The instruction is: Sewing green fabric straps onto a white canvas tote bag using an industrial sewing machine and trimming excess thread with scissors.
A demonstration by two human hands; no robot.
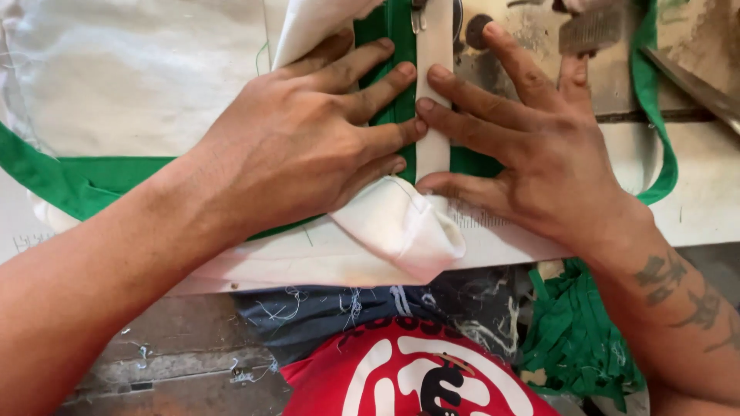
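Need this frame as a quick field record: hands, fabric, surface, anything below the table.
left hand: flat on the green fabric band, fingers spread, touching the white strip
right hand: flat, fingers pressing the white strip from the other side
white cloth: lies under the left hand, one corner folded over at the table edge
surface: worn sewing table
below the table: pile of green scraps, loose threads
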